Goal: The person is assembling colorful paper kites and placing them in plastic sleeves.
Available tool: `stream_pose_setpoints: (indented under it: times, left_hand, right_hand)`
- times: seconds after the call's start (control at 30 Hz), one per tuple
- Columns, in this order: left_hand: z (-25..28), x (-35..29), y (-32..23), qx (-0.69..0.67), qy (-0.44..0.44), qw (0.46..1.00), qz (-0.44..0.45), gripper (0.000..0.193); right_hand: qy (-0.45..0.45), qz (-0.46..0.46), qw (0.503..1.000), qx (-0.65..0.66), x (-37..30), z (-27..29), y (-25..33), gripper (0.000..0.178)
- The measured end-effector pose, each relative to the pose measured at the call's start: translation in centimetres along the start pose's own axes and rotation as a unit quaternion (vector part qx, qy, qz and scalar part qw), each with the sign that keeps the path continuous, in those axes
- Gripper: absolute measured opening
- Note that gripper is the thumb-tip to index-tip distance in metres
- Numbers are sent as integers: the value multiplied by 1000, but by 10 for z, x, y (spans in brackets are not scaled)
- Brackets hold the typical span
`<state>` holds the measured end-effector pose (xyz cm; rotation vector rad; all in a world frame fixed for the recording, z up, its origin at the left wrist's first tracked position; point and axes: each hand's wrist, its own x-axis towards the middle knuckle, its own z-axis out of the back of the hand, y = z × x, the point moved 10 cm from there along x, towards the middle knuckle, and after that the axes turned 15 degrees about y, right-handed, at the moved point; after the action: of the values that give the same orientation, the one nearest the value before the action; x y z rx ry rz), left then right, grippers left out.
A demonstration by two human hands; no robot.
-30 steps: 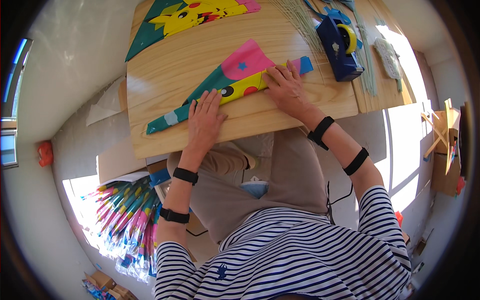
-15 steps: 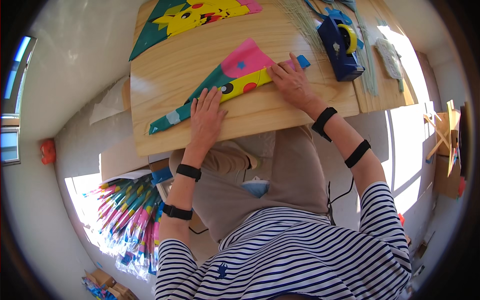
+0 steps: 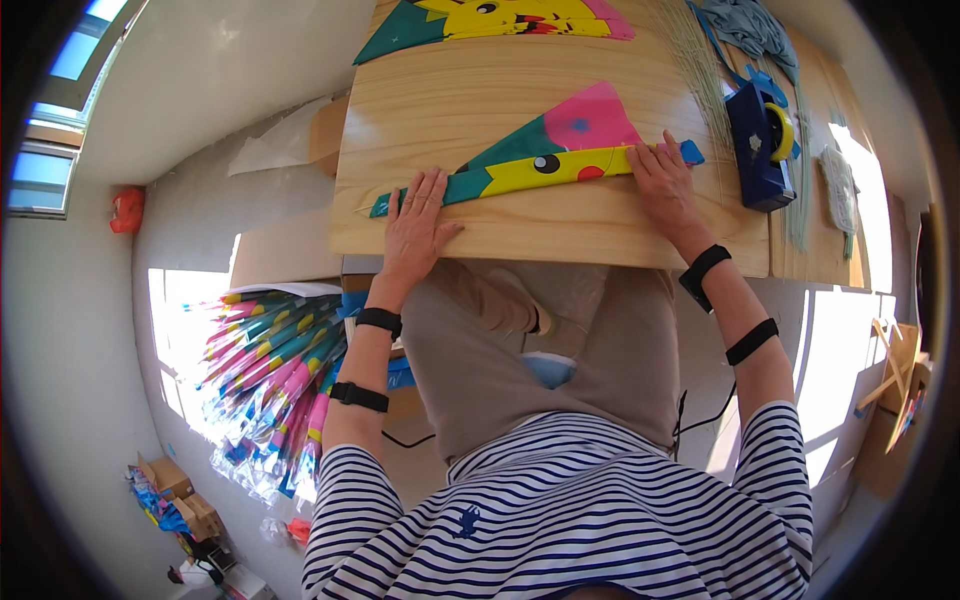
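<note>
This looks like a hand-assembly workshop; a wooden worktable [image 3: 560, 228] bears a folded printed sheet [image 3: 520, 178], a blue tape dispenser [image 3: 750, 160] and loose thin rods [image 3: 700, 70]; low at the left, many slim pieces [image 3: 270, 365] in like colours lie heaped in clear wrappers; cardboard boxes [image 3: 200, 515] stand near a pale wall [image 3: 60, 350]; a window [image 3: 40, 180] shows at the left.

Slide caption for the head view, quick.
Left hand and right hand on a folded printed sheet, wooden table beneath.
</note>
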<state>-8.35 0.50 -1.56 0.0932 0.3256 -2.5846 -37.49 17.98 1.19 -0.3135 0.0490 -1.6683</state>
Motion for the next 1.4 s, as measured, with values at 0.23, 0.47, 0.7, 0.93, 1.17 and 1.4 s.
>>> stream_pose_setpoints:
  times: [0.23, 0.47, 0.7, 0.93, 1.17, 1.4]
  left_hand:
    - [29, -33, 42, 107, -34, 983, 145, 79]
    - [37, 30, -81, -12, -99, 994, -55, 61]
    - [18, 58, -50, -52, -72, 996, -25, 29]
    - [24, 93, -31, -76, 25, 997, 14, 17]
    - [30, 103, -29, -61, 39, 996, 48, 20]
    - [28, 99, -24, -56, 24, 995, 84, 25]
  right_hand:
    - [-9, 9, 1000, 8, 3, 2, -3, 28]
    - [15, -6, 998, 55, 13, 3, -7, 15]
    - [180, -59, 971, 146, 32, -2, -36, 13]
    - [322, -118, 912, 225, 51, -35, -60, 29]
    - [234, -144, 945, 175, 61, -19, -57, 35]
    - [57, -22, 982, 181, 39, 14, 7, 53]
